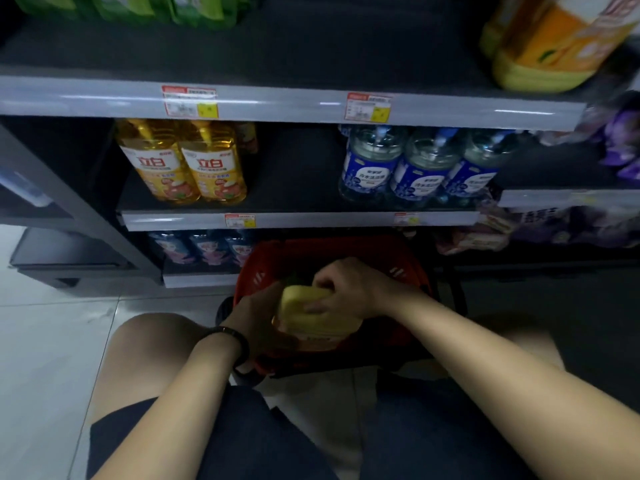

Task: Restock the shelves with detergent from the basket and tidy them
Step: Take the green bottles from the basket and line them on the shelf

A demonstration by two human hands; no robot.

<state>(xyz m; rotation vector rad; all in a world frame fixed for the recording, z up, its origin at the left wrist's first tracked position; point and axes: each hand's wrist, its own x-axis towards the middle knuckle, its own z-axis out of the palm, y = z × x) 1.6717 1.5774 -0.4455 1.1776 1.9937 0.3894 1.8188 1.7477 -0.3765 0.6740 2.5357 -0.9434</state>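
Note:
A red basket (412, 271) stands on the floor in front of the low shelves, between my knees. A yellow detergent bottle (311, 315) lies inside it, bottom end toward me. My right hand (349, 289) grips the bottle's top edge with curled fingers. My left hand (258, 313) holds the bottle's left side, with a dark band on its wrist. Two yellow detergent bottles (183, 161) stand at the left of the middle shelf (294, 220).
Three blue-labelled clear bottles (419, 164) stand at the right of the middle shelf, with a gap between them and the yellow pair. A large yellow-orange jug (550, 39) sits on the upper shelf at right. Blue pouches (204, 249) fill the bottom shelf. Purple packs (620, 140) are at far right.

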